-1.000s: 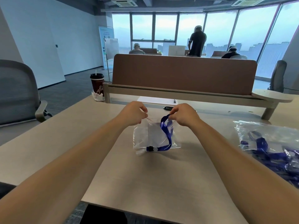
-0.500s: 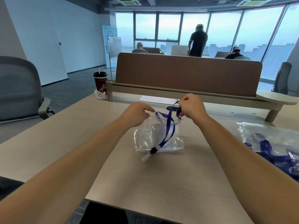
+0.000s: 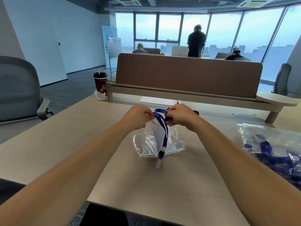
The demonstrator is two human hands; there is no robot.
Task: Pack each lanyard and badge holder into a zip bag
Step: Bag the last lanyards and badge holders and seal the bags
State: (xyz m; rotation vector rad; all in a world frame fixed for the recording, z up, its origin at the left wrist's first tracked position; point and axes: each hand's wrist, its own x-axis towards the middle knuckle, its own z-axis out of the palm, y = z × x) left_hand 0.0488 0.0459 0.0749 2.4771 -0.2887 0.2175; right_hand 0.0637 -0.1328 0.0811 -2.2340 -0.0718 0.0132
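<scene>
A clear zip bag (image 3: 151, 142) stands crumpled on the wooden desk (image 3: 162, 185), lifted by its top edge. My left hand (image 3: 138, 117) pinches the bag's mouth on the left. My right hand (image 3: 180, 116) pinches the folded top of a blue lanyard (image 3: 163, 126) at the bag's mouth. The lanyard strap runs down the front of the bag to a black buckle and a clear clip (image 3: 160, 158), which rests on the desk just below the bag. A white card or badge holder (image 3: 158, 133) shows through the plastic.
A large clear bag with several blue lanyards (image 3: 273, 147) lies at the right edge. A coffee cup (image 3: 100, 84) stands at the far left by the brown divider (image 3: 187, 75). A sheet of paper (image 3: 154, 100) lies behind my hands. A grey chair (image 3: 17, 90) stands at the left.
Both hands have lifted the bag's top and come closer together. The lanyard strap now hangs straighter, with its clip end lower on the desk, below the bag.
</scene>
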